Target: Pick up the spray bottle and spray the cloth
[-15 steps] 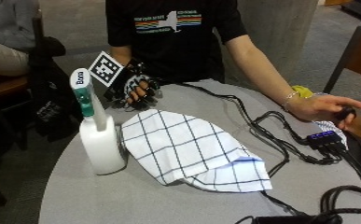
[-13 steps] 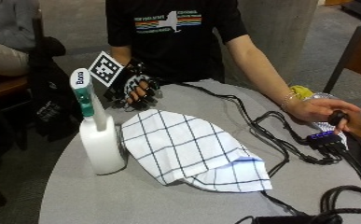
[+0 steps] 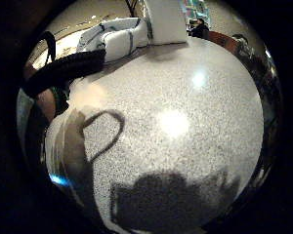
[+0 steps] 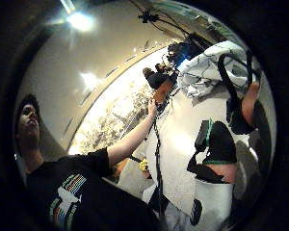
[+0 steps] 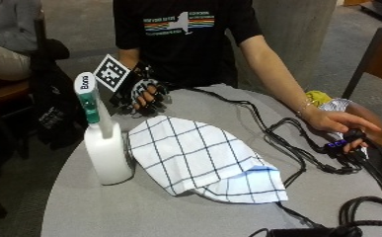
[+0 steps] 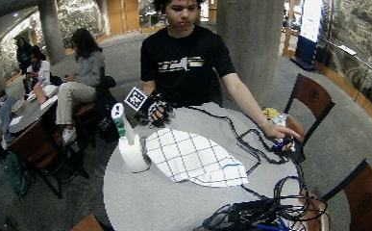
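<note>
Nothing of the task looks done yet: the spray bottle stands upright and untouched at the table's left edge, just beside the checked cloth lying flat. The gloved right hand hovers near the far rim, fingers loosely curled around nothing; reaching, lifting and spraying all remain. Only the outside views show the bare hand on a small device at right, while the little-finger palm view shows bare tabletop beneath the glove
</note>
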Demonstrator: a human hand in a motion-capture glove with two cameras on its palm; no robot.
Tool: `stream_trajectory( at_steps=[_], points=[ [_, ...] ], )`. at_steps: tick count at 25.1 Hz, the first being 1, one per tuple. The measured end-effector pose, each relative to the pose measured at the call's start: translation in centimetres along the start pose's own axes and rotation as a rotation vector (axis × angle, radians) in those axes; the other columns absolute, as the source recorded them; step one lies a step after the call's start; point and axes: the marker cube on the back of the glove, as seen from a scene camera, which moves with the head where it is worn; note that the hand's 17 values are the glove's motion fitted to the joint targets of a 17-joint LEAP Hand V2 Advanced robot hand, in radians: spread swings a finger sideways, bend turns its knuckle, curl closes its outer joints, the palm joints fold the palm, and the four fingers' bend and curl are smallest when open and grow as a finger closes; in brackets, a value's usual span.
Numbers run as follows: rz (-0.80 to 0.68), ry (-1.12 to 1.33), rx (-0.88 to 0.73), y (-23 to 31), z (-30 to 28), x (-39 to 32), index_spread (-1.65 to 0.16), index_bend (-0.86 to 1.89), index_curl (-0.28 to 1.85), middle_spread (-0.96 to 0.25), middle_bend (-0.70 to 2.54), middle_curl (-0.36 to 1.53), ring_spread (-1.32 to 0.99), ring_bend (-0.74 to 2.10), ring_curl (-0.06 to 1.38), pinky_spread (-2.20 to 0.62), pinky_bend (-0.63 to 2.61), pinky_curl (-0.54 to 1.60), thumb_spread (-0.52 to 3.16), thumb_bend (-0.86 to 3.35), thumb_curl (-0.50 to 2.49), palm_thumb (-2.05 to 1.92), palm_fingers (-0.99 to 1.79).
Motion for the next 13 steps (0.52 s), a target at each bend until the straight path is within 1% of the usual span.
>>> stream_trajectory(
  at_steps=[3,6,8,10,13],
  points=[
    [-0.011,-0.028,0.001,-0.4,0.0,-0.1,-0.16,0.35,0.33,-0.06,0.46,0.32,-0.11,0.45,0.33,-0.14,0.49,0.28,0.64,0.27,0.35,0.82,1.20],
    [0.063,-0.084,0.054,-2.1,-0.6,-1.1,-0.16,0.36,0.35,-0.06,0.44,0.33,-0.10,0.42,0.33,-0.09,0.43,0.27,0.70,0.26,0.37,0.84,1.09],
    [0.083,-0.097,0.064,-2.3,-2.3,-1.8,-0.16,0.34,0.36,-0.06,0.42,0.34,-0.10,0.41,0.33,-0.07,0.42,0.28,0.74,0.24,0.38,0.84,1.07],
    [0.082,-0.073,0.074,-2.2,-3.9,-2.6,-0.17,0.32,0.37,-0.06,0.42,0.34,-0.10,0.39,0.34,-0.05,0.40,0.28,0.77,0.21,0.39,0.83,1.08],
    [0.048,-0.036,0.059,-1.8,-4.9,-4.0,-0.17,0.29,0.38,-0.06,0.41,0.35,-0.09,0.38,0.34,-0.04,0.38,0.28,0.83,0.18,0.39,0.82,1.08]
  ],
)
